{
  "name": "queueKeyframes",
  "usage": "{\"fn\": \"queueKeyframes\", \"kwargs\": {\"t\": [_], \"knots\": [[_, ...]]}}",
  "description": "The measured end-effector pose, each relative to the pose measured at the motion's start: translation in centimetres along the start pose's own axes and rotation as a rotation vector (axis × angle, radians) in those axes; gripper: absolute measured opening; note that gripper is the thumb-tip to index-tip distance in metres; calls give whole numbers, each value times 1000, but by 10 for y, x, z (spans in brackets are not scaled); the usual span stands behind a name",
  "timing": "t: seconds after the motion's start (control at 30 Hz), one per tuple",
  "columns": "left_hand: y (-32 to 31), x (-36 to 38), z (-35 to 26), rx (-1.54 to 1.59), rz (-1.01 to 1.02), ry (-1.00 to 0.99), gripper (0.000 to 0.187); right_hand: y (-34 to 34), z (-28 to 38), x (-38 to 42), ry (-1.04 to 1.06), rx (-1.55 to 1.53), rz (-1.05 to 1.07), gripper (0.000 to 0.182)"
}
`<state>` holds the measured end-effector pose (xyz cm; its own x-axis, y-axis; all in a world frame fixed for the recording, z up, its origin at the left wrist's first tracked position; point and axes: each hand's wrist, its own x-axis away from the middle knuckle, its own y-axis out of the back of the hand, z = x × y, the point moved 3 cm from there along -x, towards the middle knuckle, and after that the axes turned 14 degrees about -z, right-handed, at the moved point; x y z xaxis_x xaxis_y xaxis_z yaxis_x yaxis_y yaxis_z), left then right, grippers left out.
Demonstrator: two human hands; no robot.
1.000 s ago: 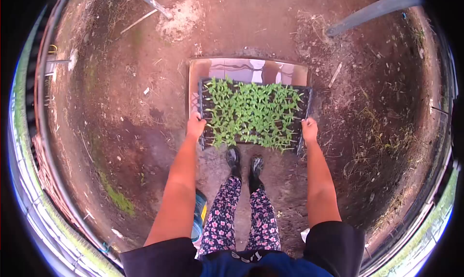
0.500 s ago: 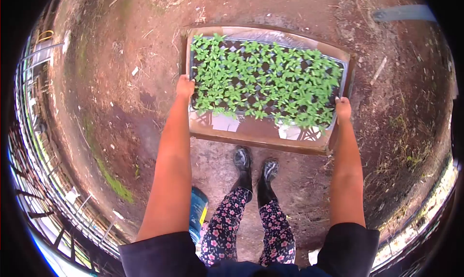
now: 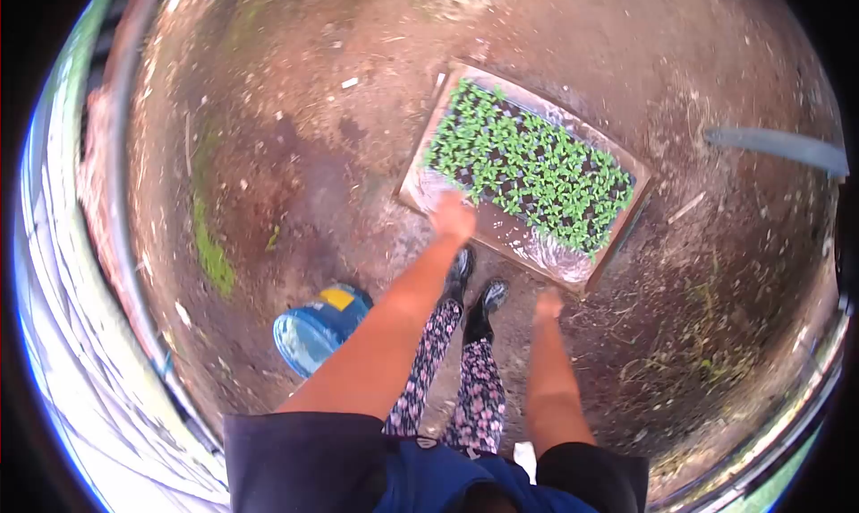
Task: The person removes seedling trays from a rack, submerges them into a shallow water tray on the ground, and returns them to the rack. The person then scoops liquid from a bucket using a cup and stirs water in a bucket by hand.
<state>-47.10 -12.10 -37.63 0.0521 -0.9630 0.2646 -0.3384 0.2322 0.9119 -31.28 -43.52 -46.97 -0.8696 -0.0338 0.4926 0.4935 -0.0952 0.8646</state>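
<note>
A black seedling tray (image 3: 506,196) full of small green seedlings (image 3: 537,159) sits in a shallow, brown-rimmed basin (image 3: 528,264) of water on the ground. Ripples and glare show on the water beside the tray. My left hand (image 3: 454,216) is over the basin's near left side, apart from the tray; motion smears its fingers. Just outside the near right corner of the basin is my right hand (image 3: 548,305), also blurred, and nothing can be made out in it. Neither hand holds the tray.
A blue bucket (image 3: 309,338) with a yellow label lies tilted left of my legs. My black boots (image 3: 483,307) stand close to the basin's near edge. A grey pipe or strip (image 3: 778,146) lies on the dirt at right. Pale rails or pipes (image 3: 107,352) run along the left.
Both hands have let go of the tray's ends and drawn back toward my body. The tray now rests in the basin, and the view has turned, bringing the blue bucket more into sight.
</note>
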Motion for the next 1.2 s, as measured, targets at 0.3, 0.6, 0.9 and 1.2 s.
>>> {"fn": "queueKeyframes", "kwargs": {"t": [0.3, 0.6, 0.9, 1.2], "knots": [[244, 56, -294, 89, 235, -559, 19, 236, 123, 228, -108, -739, 958, 42], [499, 152, -496, 220, -7, -1093, 23, 387, 121, 281, 73, -747, 955, 42], [564, 244, -535, 341, -146, -1203, 24, 410, 7, 227, 36, -724, 661, 42], [457, 246, -353, -94, 40, -1323, 19, 409, -87, 148, 177, -462, 32, 40]]}}
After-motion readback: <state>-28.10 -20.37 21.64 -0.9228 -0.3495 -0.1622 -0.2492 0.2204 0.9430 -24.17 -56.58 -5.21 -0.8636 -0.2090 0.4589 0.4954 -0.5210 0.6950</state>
